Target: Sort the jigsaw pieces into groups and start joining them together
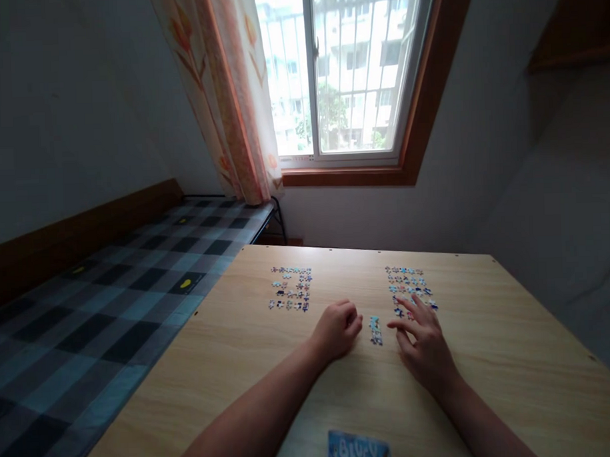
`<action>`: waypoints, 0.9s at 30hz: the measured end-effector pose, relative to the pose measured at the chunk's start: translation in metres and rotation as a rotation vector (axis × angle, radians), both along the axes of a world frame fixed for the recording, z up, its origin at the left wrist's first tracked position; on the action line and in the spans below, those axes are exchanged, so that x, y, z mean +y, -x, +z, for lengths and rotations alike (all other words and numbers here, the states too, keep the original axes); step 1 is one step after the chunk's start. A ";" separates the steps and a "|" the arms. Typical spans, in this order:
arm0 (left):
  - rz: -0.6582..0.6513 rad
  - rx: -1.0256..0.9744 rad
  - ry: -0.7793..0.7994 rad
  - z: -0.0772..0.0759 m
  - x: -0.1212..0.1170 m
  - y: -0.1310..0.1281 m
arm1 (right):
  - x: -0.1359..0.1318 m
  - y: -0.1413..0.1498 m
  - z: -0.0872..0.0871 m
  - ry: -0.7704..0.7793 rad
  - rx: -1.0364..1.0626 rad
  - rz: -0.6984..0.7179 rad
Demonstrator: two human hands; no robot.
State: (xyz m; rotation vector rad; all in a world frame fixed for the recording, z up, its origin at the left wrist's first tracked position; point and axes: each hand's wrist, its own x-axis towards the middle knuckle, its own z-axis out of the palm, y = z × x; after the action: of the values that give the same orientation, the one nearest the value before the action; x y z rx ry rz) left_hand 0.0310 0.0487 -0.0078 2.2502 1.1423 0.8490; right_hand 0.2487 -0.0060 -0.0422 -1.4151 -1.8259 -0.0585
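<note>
A short strip of joined jigsaw pieces (375, 331) lies on the wooden table (360, 380) between my two hands. Just left of it rests my left hand (339, 328), its fingers curled in; whatever is inside, if anything, is hidden. On the other side my right hand (423, 338) is open, fingers spread, reaching over the near edge of the right group of jigsaw pieces (405, 280). Its fingers cover some of those pieces. Farther left, loose jigsaw pieces (291, 289) are laid out in rows.
At the near edge lies a blue puzzle box (359, 450), partly cut off by the frame. A bed with a checked cover (137, 294) stands along the left. Behind the table are a curtain (230, 91) and a barred window (349, 73).
</note>
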 end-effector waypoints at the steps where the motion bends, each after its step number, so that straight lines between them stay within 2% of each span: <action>1: 0.007 0.003 -0.013 0.000 0.000 0.001 | 0.000 0.000 0.000 -0.009 0.006 0.001; 5: 0.096 0.010 -0.115 0.004 0.002 0.005 | 0.001 -0.001 -0.001 -0.032 0.024 0.004; 8: 0.236 0.053 -0.206 0.019 0.019 0.019 | 0.002 -0.001 -0.001 -0.038 0.034 0.007; 11: 0.413 0.201 -0.228 0.043 0.057 0.052 | 0.003 -0.001 -0.001 -0.046 0.049 0.010; 15: 0.535 0.665 -0.047 0.069 0.114 0.116 | 0.004 -0.001 -0.003 -0.038 0.073 0.007; 16: 0.556 0.706 -0.022 0.072 0.124 0.130 | 0.004 0.000 -0.003 -0.034 0.077 0.006; 20: 0.530 0.778 0.022 0.071 0.142 0.164 | 0.005 0.001 -0.003 -0.032 0.081 -0.001; 23: 0.476 0.802 0.034 0.063 0.144 0.169 | 0.005 0.001 -0.003 -0.041 0.078 0.004; 27: 0.470 0.827 0.025 0.055 0.148 0.167 | 0.007 0.001 -0.006 -0.063 0.078 0.006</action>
State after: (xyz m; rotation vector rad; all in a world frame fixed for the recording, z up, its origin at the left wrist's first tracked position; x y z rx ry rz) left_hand -0.1358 0.1972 0.0477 2.3984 2.0763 -0.0096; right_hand 0.2481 0.0009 -0.0482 -1.3491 -1.7498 -0.0566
